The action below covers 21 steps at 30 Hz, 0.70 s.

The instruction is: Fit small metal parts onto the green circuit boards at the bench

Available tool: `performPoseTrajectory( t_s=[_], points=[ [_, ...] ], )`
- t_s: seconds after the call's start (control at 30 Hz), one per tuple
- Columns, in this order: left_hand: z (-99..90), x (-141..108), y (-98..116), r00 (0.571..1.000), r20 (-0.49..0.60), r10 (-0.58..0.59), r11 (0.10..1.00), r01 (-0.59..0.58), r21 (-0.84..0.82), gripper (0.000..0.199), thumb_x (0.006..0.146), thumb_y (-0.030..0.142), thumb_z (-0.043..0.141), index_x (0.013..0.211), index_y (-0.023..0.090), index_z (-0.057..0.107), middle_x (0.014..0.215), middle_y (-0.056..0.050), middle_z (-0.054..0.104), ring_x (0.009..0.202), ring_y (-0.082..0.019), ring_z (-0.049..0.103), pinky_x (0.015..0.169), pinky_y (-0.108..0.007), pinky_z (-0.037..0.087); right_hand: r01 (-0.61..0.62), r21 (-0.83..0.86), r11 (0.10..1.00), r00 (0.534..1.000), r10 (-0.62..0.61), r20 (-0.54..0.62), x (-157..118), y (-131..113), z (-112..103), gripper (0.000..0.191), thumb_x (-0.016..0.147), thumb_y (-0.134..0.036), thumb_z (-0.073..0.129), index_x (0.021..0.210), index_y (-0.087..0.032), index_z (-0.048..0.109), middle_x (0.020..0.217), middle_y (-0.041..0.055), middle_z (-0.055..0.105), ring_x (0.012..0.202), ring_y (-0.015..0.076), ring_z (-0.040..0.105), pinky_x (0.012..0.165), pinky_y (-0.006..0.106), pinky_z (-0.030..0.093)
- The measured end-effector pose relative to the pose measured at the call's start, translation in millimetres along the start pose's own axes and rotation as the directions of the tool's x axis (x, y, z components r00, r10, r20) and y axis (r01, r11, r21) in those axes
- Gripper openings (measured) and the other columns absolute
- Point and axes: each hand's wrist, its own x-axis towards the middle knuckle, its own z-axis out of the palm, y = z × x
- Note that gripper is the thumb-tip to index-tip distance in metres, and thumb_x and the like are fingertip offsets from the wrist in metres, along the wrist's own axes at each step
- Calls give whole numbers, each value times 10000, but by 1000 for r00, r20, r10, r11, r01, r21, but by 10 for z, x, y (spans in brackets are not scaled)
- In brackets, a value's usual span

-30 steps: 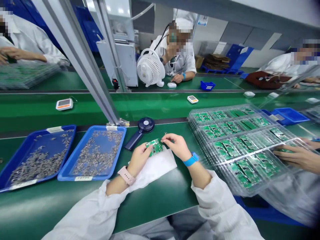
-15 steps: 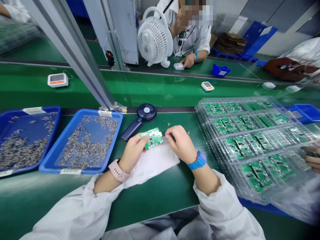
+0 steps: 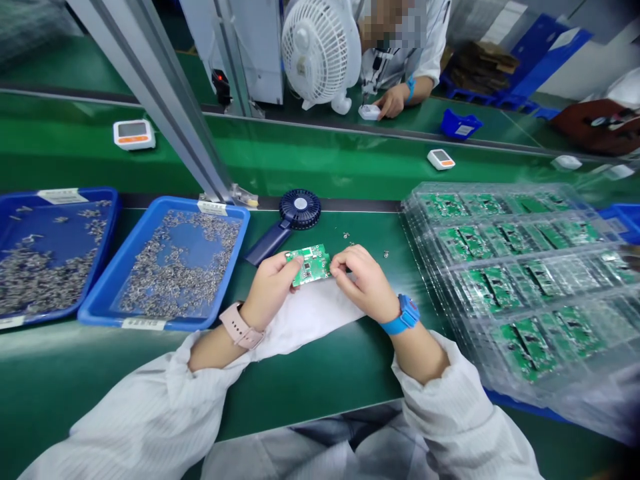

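A green circuit board [image 3: 311, 265] is pinched between the thumb and fingers of my left hand [image 3: 273, 287], tilted above a white cloth [image 3: 313, 313]. At the board's right edge, my right hand [image 3: 367, 283] has its thumb and forefinger pressed together; whatever lies between those fingertips is too small to make out. Several small metal parts [image 3: 346, 235] lie on the green table just beyond my hands.
Two blue trays of small metal parts [image 3: 170, 280] [image 3: 45, 273] stand at left. A dark handheld fan [image 3: 300, 208] lies behind the board. Stacked clear trays [image 3: 500, 263] with circuit boards fill the right. Across the barrier sits a person's hand [image 3: 395, 100].
The view has shifted, so the table items appear higher. My right fingertips remain at the board's edge, and a thin dark piece seen there earlier no longer shows. The hand at far right has left view.
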Motion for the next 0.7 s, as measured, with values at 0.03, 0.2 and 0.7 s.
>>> performPoseTrajectory(
  t_s=[0.03, 0.2, 0.7],
  points=[
    [2, -1, 9, 1000, -7, -5, 1000, 5, 7, 297, 818, 395, 606, 641, 168, 532, 546, 39, 498, 474, -83, 467, 430, -192, 387, 0, -5, 1000, 1000, 0, 6, 1, 3, 7, 106, 939, -156, 489, 858, -214, 524, 791, 12, 568, 767, 162, 501, 763, 321, 420],
    [25, -9, 59, 999, -37, -22, 999, 23, 43, 299, 800, 393, 595, 613, 174, 515, 513, 39, 486, 447, -84, 446, 409, -196, 367, 3, 3, 1000, 999, -3, 42, 7, 4, 29, 119, 913, -118, 489, 852, -216, 520, 781, 6, 564, 763, 161, 504, 760, 316, 421],
    [33, -14, 93, 999, 2, 35, 984, -35, 174, 350, 831, 347, 538, 533, 191, 442, 472, 41, 441, 456, -94, 428, 461, -229, 339, 191, -175, 966, 973, -162, 166, 8, 0, 11, 169, 956, -137, 417, 874, -200, 551, 803, 61, 585, 805, 206, 492, 778, 380, 462]
  ],
)
